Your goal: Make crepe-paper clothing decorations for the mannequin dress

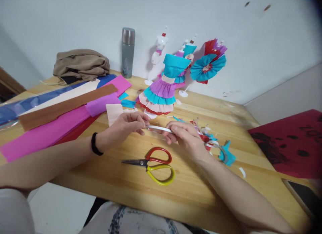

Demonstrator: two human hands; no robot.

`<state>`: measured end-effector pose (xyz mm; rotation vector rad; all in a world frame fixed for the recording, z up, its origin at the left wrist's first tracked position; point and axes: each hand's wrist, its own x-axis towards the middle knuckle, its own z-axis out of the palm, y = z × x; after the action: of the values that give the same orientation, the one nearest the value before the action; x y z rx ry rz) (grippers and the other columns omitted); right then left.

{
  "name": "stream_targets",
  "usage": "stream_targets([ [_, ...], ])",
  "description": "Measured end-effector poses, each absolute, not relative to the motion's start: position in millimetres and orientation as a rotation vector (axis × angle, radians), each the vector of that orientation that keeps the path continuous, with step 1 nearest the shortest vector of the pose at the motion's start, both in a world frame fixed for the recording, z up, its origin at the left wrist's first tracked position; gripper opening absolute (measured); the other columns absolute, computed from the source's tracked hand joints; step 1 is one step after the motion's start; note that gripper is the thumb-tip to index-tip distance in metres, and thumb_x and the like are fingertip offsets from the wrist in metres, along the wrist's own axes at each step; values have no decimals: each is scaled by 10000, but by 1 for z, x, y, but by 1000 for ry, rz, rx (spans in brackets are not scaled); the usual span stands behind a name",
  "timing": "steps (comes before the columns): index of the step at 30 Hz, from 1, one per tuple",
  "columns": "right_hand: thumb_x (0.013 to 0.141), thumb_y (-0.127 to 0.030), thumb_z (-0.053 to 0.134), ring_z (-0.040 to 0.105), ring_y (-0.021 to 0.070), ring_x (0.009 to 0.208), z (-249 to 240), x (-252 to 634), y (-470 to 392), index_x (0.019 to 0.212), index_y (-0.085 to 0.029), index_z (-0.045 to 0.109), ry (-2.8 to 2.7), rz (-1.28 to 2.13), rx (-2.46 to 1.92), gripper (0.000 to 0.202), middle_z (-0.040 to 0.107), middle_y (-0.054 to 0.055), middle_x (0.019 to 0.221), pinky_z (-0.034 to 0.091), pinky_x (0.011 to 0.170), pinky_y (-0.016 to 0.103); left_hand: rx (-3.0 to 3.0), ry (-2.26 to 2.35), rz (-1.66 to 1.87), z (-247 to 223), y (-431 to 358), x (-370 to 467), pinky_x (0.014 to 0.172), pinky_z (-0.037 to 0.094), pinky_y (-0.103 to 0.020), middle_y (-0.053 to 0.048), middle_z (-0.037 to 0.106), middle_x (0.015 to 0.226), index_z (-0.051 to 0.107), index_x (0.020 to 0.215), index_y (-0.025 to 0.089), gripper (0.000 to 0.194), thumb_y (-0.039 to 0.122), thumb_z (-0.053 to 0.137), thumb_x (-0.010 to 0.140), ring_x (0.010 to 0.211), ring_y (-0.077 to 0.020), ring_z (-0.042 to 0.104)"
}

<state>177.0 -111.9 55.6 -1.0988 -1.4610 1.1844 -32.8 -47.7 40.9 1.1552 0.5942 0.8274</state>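
Pinched by left hand (125,125) and right hand (186,137), a white strip (159,128) spans between them, beyond the scissors (142,163); wood shows from these to the table's (130,192) near edge. Forearms (62,158) slant inward; the strip's ends seem finger-covered.

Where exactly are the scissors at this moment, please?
In the head view, the scissors lie on the wooden table, slightly left of centre, nearer the person than the white strip that the left hand and right hand hold.
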Motion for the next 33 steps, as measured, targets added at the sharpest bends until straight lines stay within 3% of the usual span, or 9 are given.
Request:
stream_targets([
  [3, 840, -449, 584, 411, 128, 478, 55, 179, -111, 650, -202, 673, -1441, 1141, -1127, 323, 457, -37, 486, 318, 488, 283, 1210, 612, 813, 44, -47, -36, 581, 513, -191, -74, 692, 1001, 668, 583, 146, 147, 211, 776, 659, 857, -156, 636],
  [5, 832, -428, 583, 414, 131, 481, 53, 180, -111, 648, -208, 682, -1421, 1147, -1127, 303, 479, -27, 486, 313, 497, 289, 1229, 623, 777, 47, -48, -37, 510, 465, -165, -74, 716, 969, 655, 575, 138, 155, 201, 763, 667, 704, -105, 613],
  [8, 823, -396, 578, 433, 143, 504, 50, 180, -109, 666, -215, 703, -1355, 1178, -1103, 270, 539, -7, 505, 293, 521, 298, 1198, 604, 670, 50, -50, -38, 410, 371, -155, -54, 723, 742, 652, 600, 137, 153, 213, 741, 698, 473, -53, 514],
  [10, 807, -396, 583, 429, 146, 501, 47, 180, -106, 637, -214, 690, -1315, 1195, -1081, 271, 527, -7, 489, 291, 527, 298, 1134, 577, 621, 51, -51, -37, 454, 435, -162, -58, 720, 669, 658, 630, 140, 153, 228, 755, 709, 513, -90, 599],
  [13, 787, -444, 596, 502, 161, 528, 44, 180, -99, 594, -209, 660, -1302, 1226, -1046, 311, 516, -4, 493, 378, 574, 312, 1047, 570, 634, 50, -50, -37, 611, 551, -181, -78, 755, 733, 657, 650, 136, 171, 220, 793, 710, 728, -159, 731],
  [19, 774, -523, 667, 667, 198, 743, 30, 188, -88, 715, -225, 677, -1108, 1349, -1020, 304, 689, 21, 702, 540, 790, 354, 1000, 583, 665, 50, -39, -41, 608, 558, -125, -91, 769, 771, 659, 670, 116, 157, 178, 786, 739, 745, -147, 750],
  [28, 703, -420, 801, 717, 146, 701, 21, 194, -83, 851, -177, 718, -1027, 1458, -1082, 296, 752, 26, 794, 581, 726, 262, 993, 558, 680, 51, -29, -46, 564, 545, -92, -74, 765, 746, 672, 657, 111, 138, 147, 762, 754, 696, -133, 745],
  [33, 666, -350, 837, 690, 119, 661, 20, 192, -84, 808, -172, 701, -1104, 1375, -1160, 266, 732, 12, 712, 535, 638, 213, 987, 548, 679, 48, -27, -47, 558, 548, -93, -79, 770, 750, 687, 663, 114, 128, 155, 776, 744, 675, -131, 744],
])
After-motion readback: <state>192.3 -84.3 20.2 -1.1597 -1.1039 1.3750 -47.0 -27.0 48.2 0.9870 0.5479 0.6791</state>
